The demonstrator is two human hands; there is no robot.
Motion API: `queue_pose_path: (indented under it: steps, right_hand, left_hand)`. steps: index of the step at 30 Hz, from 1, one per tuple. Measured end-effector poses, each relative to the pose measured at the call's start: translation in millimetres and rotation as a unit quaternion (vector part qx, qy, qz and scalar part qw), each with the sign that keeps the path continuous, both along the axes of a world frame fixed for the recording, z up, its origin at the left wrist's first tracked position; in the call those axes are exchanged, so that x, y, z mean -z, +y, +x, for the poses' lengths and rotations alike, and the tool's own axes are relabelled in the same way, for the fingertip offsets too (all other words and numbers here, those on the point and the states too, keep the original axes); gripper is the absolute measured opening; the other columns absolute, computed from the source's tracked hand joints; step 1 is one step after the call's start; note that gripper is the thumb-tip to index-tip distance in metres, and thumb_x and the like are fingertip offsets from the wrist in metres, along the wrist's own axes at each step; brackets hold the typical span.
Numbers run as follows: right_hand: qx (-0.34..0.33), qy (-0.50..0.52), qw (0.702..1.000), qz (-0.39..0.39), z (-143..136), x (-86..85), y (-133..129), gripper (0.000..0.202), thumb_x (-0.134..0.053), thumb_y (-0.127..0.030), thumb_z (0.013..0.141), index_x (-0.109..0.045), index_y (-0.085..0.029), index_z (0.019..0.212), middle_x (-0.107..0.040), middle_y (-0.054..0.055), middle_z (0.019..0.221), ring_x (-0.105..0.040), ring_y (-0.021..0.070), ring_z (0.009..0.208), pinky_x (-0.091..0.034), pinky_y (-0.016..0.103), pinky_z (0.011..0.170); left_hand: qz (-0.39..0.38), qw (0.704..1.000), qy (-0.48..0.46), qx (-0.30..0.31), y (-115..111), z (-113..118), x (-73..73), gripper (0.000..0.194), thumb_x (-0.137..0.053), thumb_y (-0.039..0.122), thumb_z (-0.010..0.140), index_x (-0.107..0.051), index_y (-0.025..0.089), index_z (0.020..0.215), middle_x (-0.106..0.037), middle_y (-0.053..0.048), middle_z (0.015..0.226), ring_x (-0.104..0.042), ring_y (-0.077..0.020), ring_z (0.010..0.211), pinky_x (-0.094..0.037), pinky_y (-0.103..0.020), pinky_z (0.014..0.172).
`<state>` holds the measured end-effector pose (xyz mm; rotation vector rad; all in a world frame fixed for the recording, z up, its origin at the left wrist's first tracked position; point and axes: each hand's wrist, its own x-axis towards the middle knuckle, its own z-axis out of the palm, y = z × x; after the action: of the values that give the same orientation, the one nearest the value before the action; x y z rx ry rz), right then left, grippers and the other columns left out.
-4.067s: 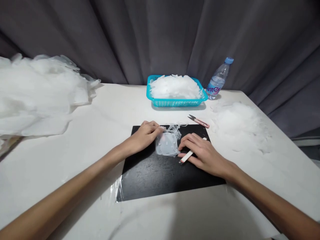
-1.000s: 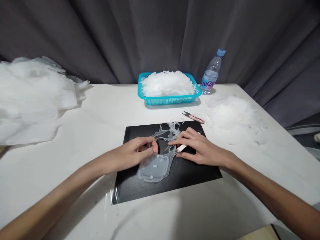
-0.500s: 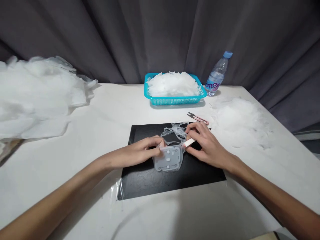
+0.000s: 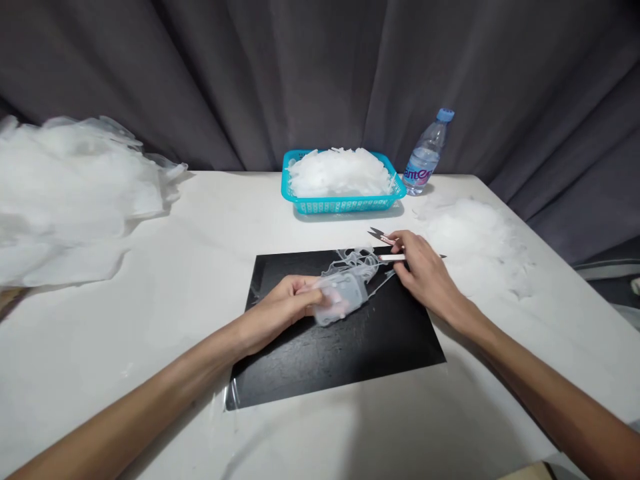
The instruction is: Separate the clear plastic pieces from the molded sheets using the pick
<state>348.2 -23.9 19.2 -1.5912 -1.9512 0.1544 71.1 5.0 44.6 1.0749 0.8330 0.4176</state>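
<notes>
My left hand (image 4: 293, 300) pinches a translucent rounded-square silicone piece (image 4: 345, 300) above a black mat (image 4: 320, 363). Thin clear strips of trimming (image 4: 357, 260) lie just behind the piece, and some seem to trail from its edge. My right hand (image 4: 423, 267) is closed around a slim white tool (image 4: 393, 258) with a reddish end; a dark tip sticks out on the hand's far side. Thread snips (image 4: 381, 236) with dark blades lie right by my right fingers, partly hidden by them.
A turquoise basket (image 4: 345, 205) heaped with whitish translucent pieces stands at the back, beside a water bottle (image 4: 424, 157). A large pile of translucent sheets (image 4: 70, 200) covers the table's left. A loose heap of clear scraps (image 4: 475, 237) lies on the right. Grey curtain hangs behind.
My right hand has moved up and slightly right with the white tool, away from the piece and over the snips' handle. The piece has tilted in my left hand.
</notes>
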Motion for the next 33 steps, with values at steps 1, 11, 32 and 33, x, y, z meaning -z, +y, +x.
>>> queue_pose_path:
  steps: [1,11,32,33]
  right_hand:
    - [0.009,-0.003,1.000,-0.012,4.7,-2.1,0.8,0.037,-0.047,-0.006,0.083,-0.056,-0.022,0.116,-0.067,0.011,0.108,-0.063,0.0305,0.106,-0.048,0.044,0.091]
    - [-0.074,0.294,0.912,-0.275,-6.5,-41.7,-4.9,0.045,-0.046,-0.056,0.105,-0.060,-0.020,0.082,-0.078,0.006,0.077,-0.053,0.0133,0.056,-0.046,0.029,0.064]
    - [-0.153,0.185,0.947,-0.213,0.4,-68.6,-19.2,0.033,-0.059,-0.044,0.101,-0.075,-0.018,0.090,-0.063,0.000,0.076,-0.049,0.0119,0.066,-0.039,0.025,0.061]
    - [-0.139,0.181,0.953,-0.201,1.6,-67.5,-18.6,0.033,-0.060,-0.045,0.101,-0.074,-0.018,0.090,-0.063,-0.001,0.074,-0.049,0.0115,0.064,-0.039,0.026,0.060]
  left_hand:
    - [0.004,1.000,-0.003,-0.001,0.4,0.1,-1.0,0.021,-0.078,0.035,0.082,-0.074,0.015,0.078,-0.077,-0.006,0.087,-0.071,-0.0187,0.086,-0.055,-0.032,0.092]
    - [0.168,0.966,0.154,0.118,-4.0,0.8,-6.6,0.044,-0.062,0.054,0.097,-0.056,0.018,0.072,-0.067,0.001,0.069,-0.064,-0.0123,0.060,-0.050,-0.021,0.057]
    - [0.579,0.767,0.122,0.248,51.4,28.6,5.9,0.033,-0.071,0.053,0.094,-0.071,0.024,0.111,-0.051,-0.010,0.157,-0.034,-0.0359,0.153,-0.030,-0.054,0.124]
    - [0.572,0.773,0.123,0.245,52.2,27.6,6.7,0.030,-0.068,0.052,0.097,-0.069,0.022,0.098,-0.058,-0.010,0.149,-0.041,-0.0343,0.148,-0.033,-0.052,0.122]
